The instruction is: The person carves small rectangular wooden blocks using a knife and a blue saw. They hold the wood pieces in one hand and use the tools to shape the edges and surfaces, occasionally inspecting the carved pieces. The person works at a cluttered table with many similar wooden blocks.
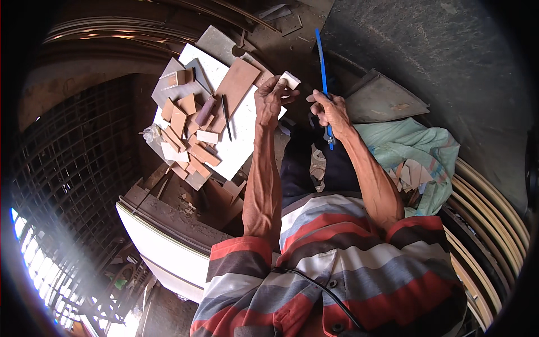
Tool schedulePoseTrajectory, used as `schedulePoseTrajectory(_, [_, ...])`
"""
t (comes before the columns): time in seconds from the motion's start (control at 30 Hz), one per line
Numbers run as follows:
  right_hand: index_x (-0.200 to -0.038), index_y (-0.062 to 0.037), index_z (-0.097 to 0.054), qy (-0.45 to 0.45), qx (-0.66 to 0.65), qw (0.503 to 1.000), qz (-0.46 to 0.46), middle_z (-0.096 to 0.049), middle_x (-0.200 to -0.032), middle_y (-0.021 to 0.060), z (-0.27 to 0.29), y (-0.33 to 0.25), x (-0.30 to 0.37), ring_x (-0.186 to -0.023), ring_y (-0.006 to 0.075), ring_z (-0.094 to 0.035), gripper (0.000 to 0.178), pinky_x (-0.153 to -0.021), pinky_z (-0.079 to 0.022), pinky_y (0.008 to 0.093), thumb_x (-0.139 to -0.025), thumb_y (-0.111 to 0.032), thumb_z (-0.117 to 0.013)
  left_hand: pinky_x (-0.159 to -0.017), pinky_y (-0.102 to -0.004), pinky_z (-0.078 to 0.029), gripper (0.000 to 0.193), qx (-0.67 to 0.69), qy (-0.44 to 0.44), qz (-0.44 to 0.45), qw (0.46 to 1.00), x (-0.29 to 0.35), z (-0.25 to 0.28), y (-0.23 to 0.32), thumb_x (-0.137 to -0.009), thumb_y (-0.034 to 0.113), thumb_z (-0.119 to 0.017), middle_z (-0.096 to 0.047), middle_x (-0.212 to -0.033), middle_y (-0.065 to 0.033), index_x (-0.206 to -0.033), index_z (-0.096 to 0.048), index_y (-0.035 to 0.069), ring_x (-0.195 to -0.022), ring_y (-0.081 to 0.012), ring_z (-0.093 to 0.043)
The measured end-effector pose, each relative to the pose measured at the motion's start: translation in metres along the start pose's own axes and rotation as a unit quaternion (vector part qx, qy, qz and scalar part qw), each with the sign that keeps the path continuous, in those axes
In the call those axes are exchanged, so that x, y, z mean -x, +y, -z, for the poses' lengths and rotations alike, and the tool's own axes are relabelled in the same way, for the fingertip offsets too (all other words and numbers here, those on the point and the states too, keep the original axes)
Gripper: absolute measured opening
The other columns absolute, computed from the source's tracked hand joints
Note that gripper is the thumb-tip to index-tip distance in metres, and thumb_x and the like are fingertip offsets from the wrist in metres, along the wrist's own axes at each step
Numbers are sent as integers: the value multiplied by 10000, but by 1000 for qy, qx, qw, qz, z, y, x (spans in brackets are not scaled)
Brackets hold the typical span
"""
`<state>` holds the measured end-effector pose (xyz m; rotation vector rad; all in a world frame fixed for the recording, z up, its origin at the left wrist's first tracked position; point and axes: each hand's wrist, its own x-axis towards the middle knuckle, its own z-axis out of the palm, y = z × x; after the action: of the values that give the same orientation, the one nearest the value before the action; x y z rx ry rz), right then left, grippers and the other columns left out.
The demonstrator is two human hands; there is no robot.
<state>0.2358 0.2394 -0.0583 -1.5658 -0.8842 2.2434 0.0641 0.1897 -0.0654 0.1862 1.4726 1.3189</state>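
My left hand (268,101) pinches a small pale block (289,80) between thumb and fingers, above the far right edge of a white board (238,150). To its right, my right hand (332,112) is closed round a long, narrow blue saw-like tool (321,59). The tool points away from me, with a metal fitting at its near end by my wrist. It stands apart from the pale block. On the board lie several small brown wood pieces (178,121), a larger brown panel (238,81), a black pen (226,118) and a purplish-brown cylinder (206,111).
A pale green sack (415,135) with scraps on it lies right of my forearm, beside a grey sheet piece (387,101). Long curved-looking strips (488,196) run along the right. A white-faced panel (163,247) is at the near left; a metal grille (62,168) stands beyond.
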Motion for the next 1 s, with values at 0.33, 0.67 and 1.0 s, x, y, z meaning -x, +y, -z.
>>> schedulePoseTrajectory(0.33, [-951, -40, -600, -216, -226, 944, -109, -683, -878, 110, -42, -32, -3, -465, -5, -371, 169, -419, -308, 159, -911, -197, -649, -829, -332, -523, 258, 21, -18, -22, 999, 38, 24, 27, -966, 211, -577, -639, -935, -36, -1112, -645, 10, -905, -156, -617])
schedulePoseTrajectory(0.67, [-1104, -8, -579, -295, -276, 897, -177, -583, -885, 25, -103, -3, -19, -476, -10, -367, 200, -390, -328, 147, -923, -89, -603, -734, -320, -510, 310, -24, 44, -37, 998, 57, 80, 54, -902, 269, -662, -694, -895, -65, -1080, -699, 18, -833, -153, -641])
schedulePoseTrajectory(1.0, [-964, -37, -650, -74, -150, 986, -14, -635, -796, -5, -202, 23, -28, -524, 9, -417, 147, -430, -309, 164, -841, -99, -702, -697, -302, -527, 305, -142, 146, -151, 967, 46, 136, 58, -928, 241, -601, -679, -802, -84, -1017, -697, -34, -732, -134, -613])
